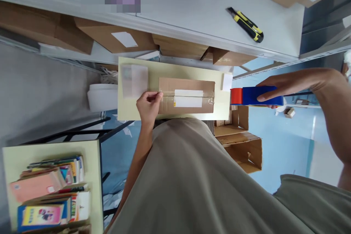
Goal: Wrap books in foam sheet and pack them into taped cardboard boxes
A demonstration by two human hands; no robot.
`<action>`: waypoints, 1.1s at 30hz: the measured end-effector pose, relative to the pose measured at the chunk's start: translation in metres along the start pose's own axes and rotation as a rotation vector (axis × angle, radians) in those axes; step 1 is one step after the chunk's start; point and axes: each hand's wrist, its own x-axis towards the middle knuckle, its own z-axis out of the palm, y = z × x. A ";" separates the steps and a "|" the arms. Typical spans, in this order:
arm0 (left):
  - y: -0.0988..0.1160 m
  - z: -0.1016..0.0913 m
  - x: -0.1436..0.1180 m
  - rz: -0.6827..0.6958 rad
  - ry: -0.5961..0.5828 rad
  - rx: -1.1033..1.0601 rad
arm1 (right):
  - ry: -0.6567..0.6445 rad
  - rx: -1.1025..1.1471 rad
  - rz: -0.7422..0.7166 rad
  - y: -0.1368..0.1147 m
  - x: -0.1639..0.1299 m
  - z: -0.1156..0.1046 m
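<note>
Shirt front (192,182) fills the bottom of the view, closest thing to the lens, and hides the near edge of the small pale table (128,111).

Cardboard box (187,95) lies flat on that table, straight ahead of me. Long axis runs left-right across my view. Clear tape (189,95) runs along that same axis over the top seam, crossing a white label (188,98).

Left hand (148,103) is at the box's left end, fingers curled, thumb and fingertips pinched shut at the corner where the tape starts. Can't tell whether it's pinching the tape end or just pressing the cardboard edge. It's touching the box.

Right hand (290,85) is off the table's right edge, apart from the box, closed around a blue tape dispenser (253,96) with a red front end. Red end points left, back at the box's right end, roughly in line with the taped seam. Can't tell whether a tape strand bridges the gap.

So: left hand is the nearer one, on the box; right hand is farther out on the same line, along the box's long axis.

Off to the side: yellow-black utility knife (246,24) on the grey shelf (192,11) above, well apart from both hands. Stack of books (52,193) on another table at lower left, open cartons (238,142) on the floor at right.
</note>
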 end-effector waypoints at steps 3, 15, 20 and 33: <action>0.000 0.001 0.000 -0.006 -0.010 0.015 | -0.306 0.013 0.000 0.018 0.015 0.005; -0.002 -0.001 0.007 -0.033 -0.002 0.003 | -0.295 -0.007 -0.085 0.045 0.091 0.045; -0.001 0.000 0.009 -0.035 -0.013 0.058 | -0.205 0.016 -0.116 0.049 0.117 0.063; 0.007 0.008 0.003 0.048 0.044 0.285 | -0.203 0.145 -0.225 0.110 0.132 0.074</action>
